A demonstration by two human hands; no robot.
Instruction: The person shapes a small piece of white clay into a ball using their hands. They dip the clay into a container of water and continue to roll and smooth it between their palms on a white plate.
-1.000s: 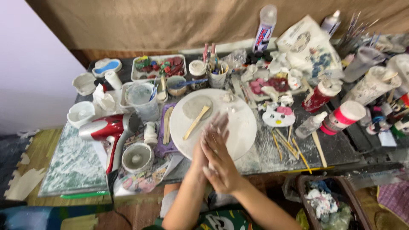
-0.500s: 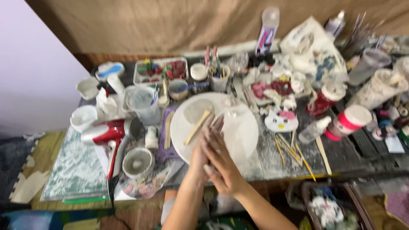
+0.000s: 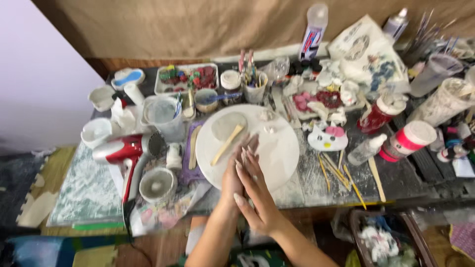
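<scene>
Round board [image 3: 277, 148] beneath pressed hands [image 3: 247, 183].

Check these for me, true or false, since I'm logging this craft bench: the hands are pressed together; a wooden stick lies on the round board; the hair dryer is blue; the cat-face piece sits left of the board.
1. The left hand and right hand are pressed palm to palm over the round white board. True.
2. A wooden stick lies on the board. True.
3. The hair dryer is blue. False: it is red and white.
4. The cat-face piece sits left of the board. False: it lies to its right.
</scene>
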